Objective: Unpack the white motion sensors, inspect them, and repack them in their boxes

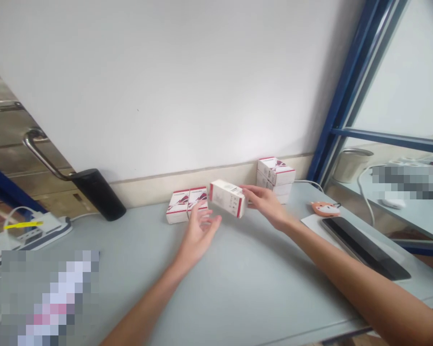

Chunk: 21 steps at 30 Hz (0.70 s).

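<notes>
Tabletop, grey, fills foreground. Left hand is empty, fingers spread. Right hand is clamped on one end of white carton, tilted in mid-air, presumably leaving the other end free. Beyond, two cartons lie side by side; stacked cartons stand near wall, likely saving space. Red bands show; brand print unreadable.

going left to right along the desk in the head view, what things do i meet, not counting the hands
Power strip, black cylinder, two boxes side by side, single box held in the right hand, stack of boxes, orange-and-white item.
</notes>
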Tool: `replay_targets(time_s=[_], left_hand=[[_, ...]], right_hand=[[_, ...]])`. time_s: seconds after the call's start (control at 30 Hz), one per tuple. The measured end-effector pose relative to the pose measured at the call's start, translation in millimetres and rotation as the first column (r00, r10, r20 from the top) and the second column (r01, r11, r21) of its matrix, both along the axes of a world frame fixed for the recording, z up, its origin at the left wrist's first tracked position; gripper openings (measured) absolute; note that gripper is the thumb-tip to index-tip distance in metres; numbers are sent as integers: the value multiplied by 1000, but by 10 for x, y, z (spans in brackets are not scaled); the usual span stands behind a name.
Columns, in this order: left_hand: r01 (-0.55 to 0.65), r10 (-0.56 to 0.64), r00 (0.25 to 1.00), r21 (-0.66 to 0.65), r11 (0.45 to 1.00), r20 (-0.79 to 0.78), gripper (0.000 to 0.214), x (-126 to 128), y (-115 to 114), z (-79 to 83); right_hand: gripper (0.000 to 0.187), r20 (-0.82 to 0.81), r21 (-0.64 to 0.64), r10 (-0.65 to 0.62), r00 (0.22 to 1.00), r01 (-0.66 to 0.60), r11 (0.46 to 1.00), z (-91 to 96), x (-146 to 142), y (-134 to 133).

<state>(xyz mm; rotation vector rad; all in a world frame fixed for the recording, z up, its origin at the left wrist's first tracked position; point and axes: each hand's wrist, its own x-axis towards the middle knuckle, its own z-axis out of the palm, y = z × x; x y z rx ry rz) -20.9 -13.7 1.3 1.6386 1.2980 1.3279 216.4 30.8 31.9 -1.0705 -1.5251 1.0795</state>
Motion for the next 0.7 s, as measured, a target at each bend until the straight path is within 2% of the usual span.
replay_targets(time_s=[0.07, 0.1, 0.17, 0.23, 0.3, 0.43, 0.57, 0.7], left_hand=[[-1, 18, 979, -86, 996, 202, 69, 32, 2, 32], [1, 23, 965, -89, 996, 262, 69, 40, -6, 62], [-14, 22, 955, -27, 1000, 297, 69, 47, -43, 131], [-23, 2, 971, 87, 996, 238, 77, 50, -98, 176], [19, -39, 992, 168, 986, 118, 86, 54, -152, 176], [87, -73, 993, 144, 986, -96, 90, 53, -219, 115], [95, -61, 982, 182, 979, -180, 91, 39, -240, 97], [137, -63, 954, 243, 960, -292, 92, 47, -266, 61]], right_hand=[[41, -188, -58, 173, 967, -187, 981, 10, -113, -109], [39, -199, -58, 218, 955, -234, 971, 5, -168, -166], [38, -119, -11, 260, 958, -263, 965, -17, -262, -276], [45, -19, 93, 260, 965, -257, 962, -40, -321, -363], [53, 49, 226, 222, 974, -228, 947, -53, -344, -417], [41, 215, 464, 67, 974, -163, 871, -30, -316, -452], [36, 257, 482, -2, 967, -126, 867, 41, -257, -453], [28, 192, 464, -25, 981, -69, 883, 135, -206, -448]])
